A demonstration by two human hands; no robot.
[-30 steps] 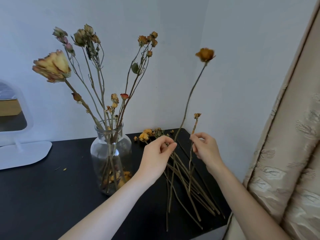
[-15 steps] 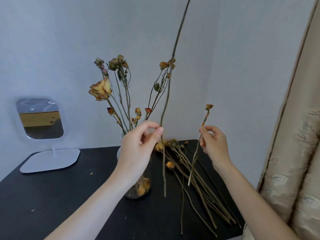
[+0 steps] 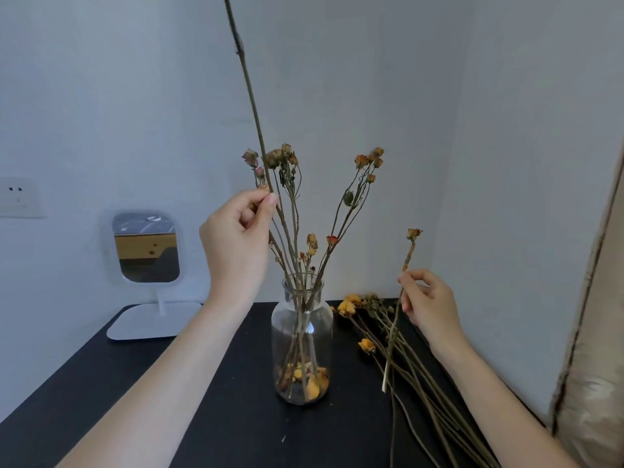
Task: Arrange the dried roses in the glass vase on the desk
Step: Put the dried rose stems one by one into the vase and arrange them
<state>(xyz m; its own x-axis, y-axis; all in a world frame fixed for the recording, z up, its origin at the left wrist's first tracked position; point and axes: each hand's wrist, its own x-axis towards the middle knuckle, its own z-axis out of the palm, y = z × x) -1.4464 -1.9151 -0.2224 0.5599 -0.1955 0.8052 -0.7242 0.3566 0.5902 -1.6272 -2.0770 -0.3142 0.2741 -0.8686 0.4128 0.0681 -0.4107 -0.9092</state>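
Note:
A clear glass vase (image 3: 302, 336) stands on the black desk (image 3: 236, 417), with several dried roses in it and fallen petals at its bottom. My left hand (image 3: 236, 238) pinches a long rose stem (image 3: 251, 106) above and left of the vase; the stem's top runs out of the frame, and its lower end goes down among the stems at the vase mouth. My right hand (image 3: 427, 304) pinches a short dried rose (image 3: 403, 288) right of the vase, held upright above a pile of loose dried roses (image 3: 405, 359) lying on the desk.
A small white standing mirror (image 3: 147, 251) sits at the desk's back left, under a wall socket (image 3: 17, 197). A beige patterned curtain (image 3: 597, 349) hangs at the right edge. White walls form a corner behind the vase.
My left hand has carried the long stem up and to the left, over the vase, and its lower end now sits among the vase's stems. My right hand still holds the short rose.

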